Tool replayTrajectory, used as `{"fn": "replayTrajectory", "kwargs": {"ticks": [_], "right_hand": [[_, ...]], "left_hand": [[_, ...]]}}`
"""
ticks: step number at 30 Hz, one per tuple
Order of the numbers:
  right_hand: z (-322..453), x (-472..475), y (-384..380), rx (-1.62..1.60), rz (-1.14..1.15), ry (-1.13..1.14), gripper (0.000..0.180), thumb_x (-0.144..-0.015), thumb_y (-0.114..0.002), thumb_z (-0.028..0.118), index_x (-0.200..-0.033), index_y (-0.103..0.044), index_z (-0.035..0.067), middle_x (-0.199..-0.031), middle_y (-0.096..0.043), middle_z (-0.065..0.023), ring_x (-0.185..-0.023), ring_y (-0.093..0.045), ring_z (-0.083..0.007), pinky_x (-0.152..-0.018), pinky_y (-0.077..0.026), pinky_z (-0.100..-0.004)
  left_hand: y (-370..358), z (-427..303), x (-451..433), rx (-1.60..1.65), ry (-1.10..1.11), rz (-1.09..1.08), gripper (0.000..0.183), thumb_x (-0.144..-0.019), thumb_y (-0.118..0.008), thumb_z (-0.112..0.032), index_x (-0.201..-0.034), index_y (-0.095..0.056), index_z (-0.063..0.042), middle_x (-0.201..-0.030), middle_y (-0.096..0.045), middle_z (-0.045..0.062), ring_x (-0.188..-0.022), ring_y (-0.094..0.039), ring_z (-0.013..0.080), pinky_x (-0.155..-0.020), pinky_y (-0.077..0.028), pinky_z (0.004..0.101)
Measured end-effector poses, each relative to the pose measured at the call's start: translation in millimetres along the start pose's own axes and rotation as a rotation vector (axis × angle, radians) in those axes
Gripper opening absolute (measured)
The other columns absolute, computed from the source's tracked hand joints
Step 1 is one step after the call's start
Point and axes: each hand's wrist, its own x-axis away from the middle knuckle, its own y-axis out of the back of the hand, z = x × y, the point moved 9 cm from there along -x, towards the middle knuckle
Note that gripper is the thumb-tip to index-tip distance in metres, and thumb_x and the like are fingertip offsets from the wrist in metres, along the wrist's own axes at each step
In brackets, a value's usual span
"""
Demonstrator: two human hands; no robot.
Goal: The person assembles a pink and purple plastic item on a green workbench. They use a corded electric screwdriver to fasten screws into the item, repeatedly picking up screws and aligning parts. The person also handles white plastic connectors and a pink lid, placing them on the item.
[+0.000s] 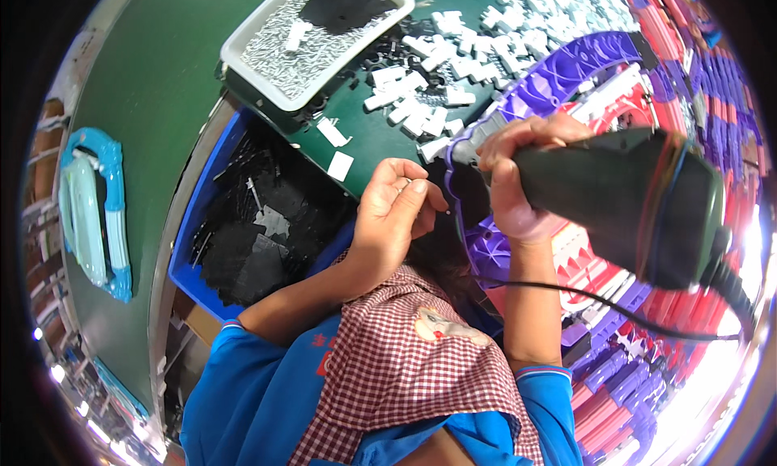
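Note:
My right hand (528,175) grips a dark corded power tool (613,199), probably an electric screwdriver; its tip is hidden behind the fingers. Under that hand lies a curved purple plastic frame (546,96) with a grey section and a ribbed inner side. My left hand (397,208) is beside the frame's left edge, fingers curled and thumb against the index finger. Tiny bright specks show near its fingers, too small to identify. Many white plastic parts (419,111) lie loose on the green tabletop (364,156) beyond my hands.
A pale tray (297,105) holds many small metal screws and a black piece. A blue bin (206,302) of dark scraps sits below the table edge. Stacked purple and pink parts (643,369) crowd the right. A black cable (564,287) crosses my right forearm. A turquoise frame (115,205) lies left.

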Motion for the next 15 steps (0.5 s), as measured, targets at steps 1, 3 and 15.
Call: {"fn": "replayTrajectory", "kwargs": {"ticks": [1, 3, 15], "right_hand": [[-1, 2, -1, -0.003, 0.007, 0.005, 0.044, -0.082, -0.068, 0.014, -0.113, -0.037, 0.006, -0.067, -0.05, -0.0053, -0.057, -0.051, -0.0147, -0.056, -0.049, -0.0318], [-1, 4, -1, -0.088, -0.037, -0.009, 0.046, -0.083, -0.066, 0.016, -0.118, -0.036, 0.009, -0.07, -0.049, -0.005, -0.059, -0.051, -0.0152, -0.059, -0.048, -0.033], [111, 35, 62, -0.609, -0.188, 0.057, 0.058, -0.085, -0.057, 0.023, -0.139, -0.036, 0.021, -0.078, -0.047, -0.002, -0.067, -0.049, -0.0153, -0.068, -0.043, -0.0346]], "left_hand": [[1, -1, 0, -0.02, -0.007, 0.023, 0.009, -0.097, -0.045, -0.014, -0.101, -0.046, -0.007, -0.075, -0.059, 0.004, -0.056, -0.046, 0.0045, -0.049, -0.037, 0.0184], [6, 0, 0, -0.076, -0.013, -0.013, 0.012, -0.097, -0.048, -0.018, -0.096, -0.049, -0.006, -0.071, -0.059, 0.003, -0.053, -0.046, 0.0046, -0.047, -0.036, 0.0186], [-60, 32, 39, 0.083, 0.111, 0.237, 0.015, -0.091, -0.061, -0.02, -0.086, -0.06, -0.006, -0.068, -0.058, 0.001, -0.051, -0.046, 0.0036, -0.045, -0.034, 0.0149]]}}
